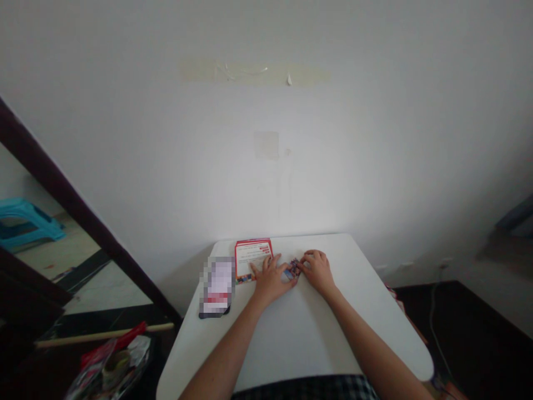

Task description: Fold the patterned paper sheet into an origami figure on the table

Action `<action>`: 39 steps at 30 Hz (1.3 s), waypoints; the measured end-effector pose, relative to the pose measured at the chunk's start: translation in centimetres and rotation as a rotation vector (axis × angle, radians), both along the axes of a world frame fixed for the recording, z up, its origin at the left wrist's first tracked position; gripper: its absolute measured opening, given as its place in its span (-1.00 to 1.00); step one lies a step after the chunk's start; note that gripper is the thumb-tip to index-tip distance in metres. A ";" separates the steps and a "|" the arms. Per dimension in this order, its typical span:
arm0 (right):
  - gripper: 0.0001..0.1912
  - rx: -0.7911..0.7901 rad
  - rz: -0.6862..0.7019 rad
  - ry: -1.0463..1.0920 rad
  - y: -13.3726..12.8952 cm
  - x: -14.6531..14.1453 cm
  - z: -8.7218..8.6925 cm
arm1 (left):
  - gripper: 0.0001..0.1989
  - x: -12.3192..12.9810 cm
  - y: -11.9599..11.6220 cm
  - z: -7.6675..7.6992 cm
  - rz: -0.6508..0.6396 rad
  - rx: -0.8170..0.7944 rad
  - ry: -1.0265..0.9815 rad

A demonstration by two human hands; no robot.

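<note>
Over the white table [291,344], my left hand [272,280] has its outer fingers spread across a printed card [252,256] with a red border. Its index finger and thumb are at the left side of a small multicoloured piece [293,268], whose exact kind is too small to make out. On the other side, my right hand [318,272] pinches the same piece with closed fingertips, the remaining fingers curled. Part of the piece is hidden by the fingers. More red-edged cards or sheets show under the printed card.
A phone [216,289] with a blurred screen lies at the table's left edge. The wall [353,139] rises right behind the table. Left on the floor are a bag of odds and ends [116,366], a wooden stick [100,335] and, farther off, a blue stool [29,222].
</note>
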State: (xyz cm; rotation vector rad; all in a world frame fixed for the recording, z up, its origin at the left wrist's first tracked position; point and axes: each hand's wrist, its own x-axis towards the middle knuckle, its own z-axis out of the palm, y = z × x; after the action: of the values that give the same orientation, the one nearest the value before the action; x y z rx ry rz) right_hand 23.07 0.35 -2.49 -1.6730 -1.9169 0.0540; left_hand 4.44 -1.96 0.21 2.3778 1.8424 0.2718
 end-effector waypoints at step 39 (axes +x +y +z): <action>-0.85 0.018 -0.020 -0.032 -0.1 -0.5 0.0 | -0.45 0.2 0.0 -0.5 0.034 0.024 -0.044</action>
State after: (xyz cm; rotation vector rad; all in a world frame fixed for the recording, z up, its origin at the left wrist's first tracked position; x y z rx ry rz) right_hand 22.58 0.25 -2.46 -1.6907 -1.9187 0.0019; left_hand 4.64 -1.94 -0.31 2.3379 1.8716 0.3488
